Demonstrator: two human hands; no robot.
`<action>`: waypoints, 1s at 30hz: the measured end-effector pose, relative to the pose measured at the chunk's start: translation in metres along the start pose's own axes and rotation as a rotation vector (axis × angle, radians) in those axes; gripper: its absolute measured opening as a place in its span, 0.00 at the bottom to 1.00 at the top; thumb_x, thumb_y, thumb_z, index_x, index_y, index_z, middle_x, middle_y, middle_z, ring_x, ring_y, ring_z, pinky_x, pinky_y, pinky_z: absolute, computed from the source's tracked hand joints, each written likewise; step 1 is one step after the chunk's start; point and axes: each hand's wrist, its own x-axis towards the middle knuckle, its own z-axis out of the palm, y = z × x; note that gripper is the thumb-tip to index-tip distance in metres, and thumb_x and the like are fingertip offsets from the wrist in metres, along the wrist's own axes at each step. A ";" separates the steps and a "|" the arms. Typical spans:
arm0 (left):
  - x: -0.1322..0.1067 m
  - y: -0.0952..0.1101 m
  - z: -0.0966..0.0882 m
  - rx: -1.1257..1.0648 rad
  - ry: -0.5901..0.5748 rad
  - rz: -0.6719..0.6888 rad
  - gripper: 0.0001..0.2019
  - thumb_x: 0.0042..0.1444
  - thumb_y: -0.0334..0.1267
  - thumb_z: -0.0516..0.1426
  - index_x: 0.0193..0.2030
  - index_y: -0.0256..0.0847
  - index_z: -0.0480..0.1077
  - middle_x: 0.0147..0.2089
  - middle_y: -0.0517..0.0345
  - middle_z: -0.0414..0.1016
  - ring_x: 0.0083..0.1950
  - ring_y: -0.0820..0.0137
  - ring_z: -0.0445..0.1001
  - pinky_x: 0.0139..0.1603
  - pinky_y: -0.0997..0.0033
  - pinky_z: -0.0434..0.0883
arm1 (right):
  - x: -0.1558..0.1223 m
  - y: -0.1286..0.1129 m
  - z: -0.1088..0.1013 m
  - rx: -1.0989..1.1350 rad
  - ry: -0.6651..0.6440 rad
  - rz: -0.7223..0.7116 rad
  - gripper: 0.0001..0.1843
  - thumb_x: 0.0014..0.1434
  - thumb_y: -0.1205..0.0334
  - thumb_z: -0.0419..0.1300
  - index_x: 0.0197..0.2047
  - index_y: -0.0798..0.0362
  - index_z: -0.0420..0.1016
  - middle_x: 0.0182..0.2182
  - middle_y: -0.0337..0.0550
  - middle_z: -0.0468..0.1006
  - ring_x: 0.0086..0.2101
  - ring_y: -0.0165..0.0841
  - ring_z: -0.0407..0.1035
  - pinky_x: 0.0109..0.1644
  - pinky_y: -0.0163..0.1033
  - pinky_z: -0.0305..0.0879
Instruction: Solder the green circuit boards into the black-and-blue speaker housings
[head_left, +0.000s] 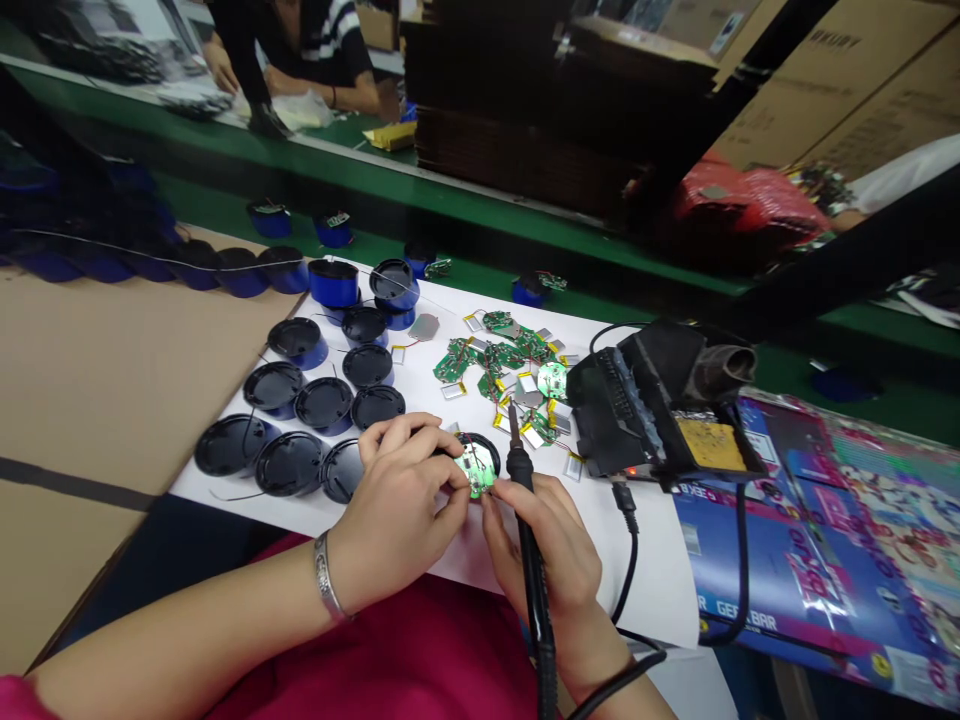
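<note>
My left hand (409, 495), with a silver bracelet at its wrist, curls its fingers over the left edge of a round green circuit board (478, 470). The board sits at the mouth of a black round housing, partly hidden by my fingers. My right hand (559, 535) holds a soldering iron (529, 545) along its palm, the tip pointing up and away from the board. The right thumb and index finger touch the board's lower right edge. Left of my hands stand several blue cups with black tops (324, 404). Beyond lie loose circuit boards (495, 355) with small silver battery cells (454, 391).
A black soldering stand (622, 400) with a yellow sponge (709, 443) stands at right, its cables hanging near my right arm. White paper (637, 560) covers the work surface. Across the green conveyor (465, 225), which carries several blue cups, another person's arms (352, 95) are visible.
</note>
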 end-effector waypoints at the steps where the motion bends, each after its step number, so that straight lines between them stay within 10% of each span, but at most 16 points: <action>1: 0.000 0.001 0.001 0.017 0.021 -0.015 0.07 0.56 0.32 0.60 0.28 0.44 0.75 0.47 0.57 0.79 0.59 0.53 0.65 0.55 0.45 0.55 | 0.000 -0.001 0.001 -0.006 0.007 -0.003 0.20 0.59 0.77 0.61 0.53 0.54 0.69 0.36 0.46 0.77 0.38 0.35 0.73 0.42 0.44 0.74; 10: 0.006 -0.001 0.000 0.030 -0.030 -0.069 0.09 0.54 0.31 0.59 0.25 0.43 0.76 0.47 0.53 0.78 0.58 0.50 0.64 0.54 0.41 0.59 | 0.002 -0.004 -0.004 -0.029 0.063 -0.003 0.20 0.59 0.77 0.62 0.54 0.54 0.71 0.36 0.45 0.79 0.36 0.36 0.75 0.41 0.42 0.75; 19: 0.015 -0.003 0.000 0.025 -0.046 -0.097 0.09 0.47 0.28 0.61 0.19 0.43 0.75 0.42 0.53 0.77 0.51 0.53 0.67 0.47 0.48 0.63 | 0.026 0.009 -0.045 0.346 0.352 0.495 0.10 0.66 0.61 0.59 0.46 0.56 0.78 0.21 0.36 0.74 0.20 0.28 0.69 0.23 0.34 0.65; 30: 0.032 0.003 -0.012 0.104 -0.315 -0.208 0.10 0.52 0.32 0.59 0.22 0.43 0.77 0.46 0.54 0.75 0.53 0.57 0.65 0.50 0.53 0.61 | 0.029 0.006 -0.044 0.453 0.130 0.369 0.09 0.56 0.70 0.63 0.34 0.50 0.65 0.21 0.31 0.67 0.20 0.26 0.62 0.22 0.33 0.59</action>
